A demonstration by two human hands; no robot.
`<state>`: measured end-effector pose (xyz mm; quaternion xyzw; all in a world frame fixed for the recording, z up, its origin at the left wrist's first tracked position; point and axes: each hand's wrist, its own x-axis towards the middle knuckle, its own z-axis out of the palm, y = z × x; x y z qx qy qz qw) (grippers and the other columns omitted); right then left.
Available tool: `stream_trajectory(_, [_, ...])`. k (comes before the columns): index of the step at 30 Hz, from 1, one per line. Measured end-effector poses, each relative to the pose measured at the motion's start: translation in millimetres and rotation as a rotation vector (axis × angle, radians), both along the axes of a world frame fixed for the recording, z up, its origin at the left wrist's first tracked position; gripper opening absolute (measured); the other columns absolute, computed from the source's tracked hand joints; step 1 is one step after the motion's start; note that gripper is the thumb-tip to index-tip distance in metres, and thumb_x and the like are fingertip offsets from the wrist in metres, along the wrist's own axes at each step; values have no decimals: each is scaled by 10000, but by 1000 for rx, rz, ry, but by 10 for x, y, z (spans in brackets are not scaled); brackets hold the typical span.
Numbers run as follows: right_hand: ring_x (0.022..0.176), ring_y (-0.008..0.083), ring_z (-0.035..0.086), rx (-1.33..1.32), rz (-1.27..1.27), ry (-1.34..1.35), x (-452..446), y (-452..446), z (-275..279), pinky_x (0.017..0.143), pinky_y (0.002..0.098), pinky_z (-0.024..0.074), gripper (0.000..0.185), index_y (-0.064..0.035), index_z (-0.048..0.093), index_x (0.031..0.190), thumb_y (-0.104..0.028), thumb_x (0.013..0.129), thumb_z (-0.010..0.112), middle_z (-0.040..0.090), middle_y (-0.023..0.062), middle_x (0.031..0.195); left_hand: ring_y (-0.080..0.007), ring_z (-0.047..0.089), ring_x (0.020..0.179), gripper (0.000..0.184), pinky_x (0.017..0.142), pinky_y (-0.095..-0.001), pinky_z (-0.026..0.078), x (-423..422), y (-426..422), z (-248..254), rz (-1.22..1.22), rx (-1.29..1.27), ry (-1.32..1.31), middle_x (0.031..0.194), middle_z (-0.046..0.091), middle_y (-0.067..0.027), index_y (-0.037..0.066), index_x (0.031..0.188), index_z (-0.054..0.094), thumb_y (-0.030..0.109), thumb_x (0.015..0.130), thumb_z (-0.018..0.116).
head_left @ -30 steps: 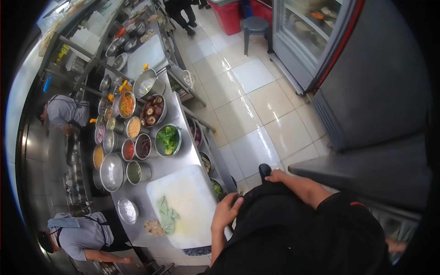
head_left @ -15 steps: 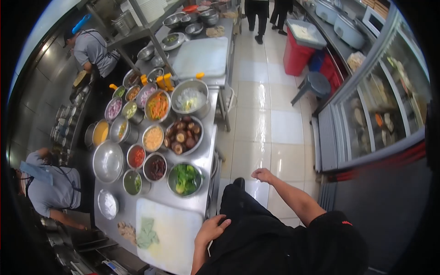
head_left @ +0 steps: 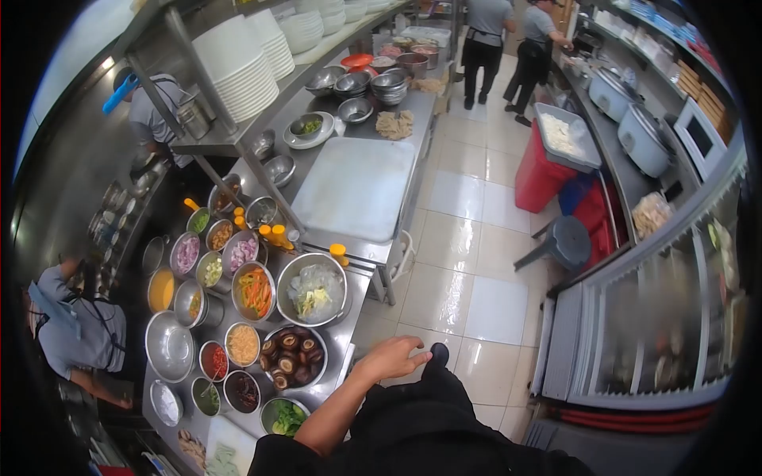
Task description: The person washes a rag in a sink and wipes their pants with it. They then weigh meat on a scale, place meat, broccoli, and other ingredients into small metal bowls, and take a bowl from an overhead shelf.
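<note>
My left hand point(head_left: 393, 358) hangs over the aisle beside the steel prep table, above my dark trouser leg, with its fingers loosely apart and nothing in them. My right hand is out of view. Nearest the left arm on the table are a bowl of leafy greens point(head_left: 283, 417), partly covered by my forearm, and a steel bowl of brown mushrooms point(head_left: 293, 358). Beyond them stands a large bowl of pale, translucent food point(head_left: 311, 289) with yellowish pieces on top. Shredded orange food point(head_left: 242, 343) and carrot-coloured strips point(head_left: 255, 291) fill bowls farther left.
A white cutting board point(head_left: 355, 189) lies on the far table section, with plate stacks point(head_left: 230, 67) shelved above. Along the right side are a grey stool point(head_left: 561, 242), a red bin point(head_left: 540, 170) and a glass-fronted fridge point(head_left: 659, 317). Several people in grey shirts stand around.
I have moved forward along the aisle, and the table has slid down and left in view. My left hand has swung forward; my right hand has gone out of view.
</note>
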<state>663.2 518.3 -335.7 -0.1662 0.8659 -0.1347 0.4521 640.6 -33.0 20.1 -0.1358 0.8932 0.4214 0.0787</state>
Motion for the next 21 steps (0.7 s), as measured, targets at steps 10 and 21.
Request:
stream_trajectory(10, [502, 179, 534, -104, -633, -368, -2761, -1529, -34, 418, 314, 426, 164, -4, 615, 773, -155, 749, 674, 559, 75, 635, -341, 578, 943, 469, 832, -380, 441, -833, -291, -1, 188, 135, -320, 981, 618, -207, 33, 1041, 605, 451, 850, 512])
stream_trajectory(21, [754, 182, 588, -563, -536, -238, -5390, -4954, 1199, 653, 335, 485, 221, -67, 594, 956, -170, 768, 647, 617, 51, 866, -265, 601, 867, 523, 710, -360, 488, -1558, -1859, -107, 1302, 934, 708, 1045, 571, -140, 24, 1267, 378, 274, 854, 580])
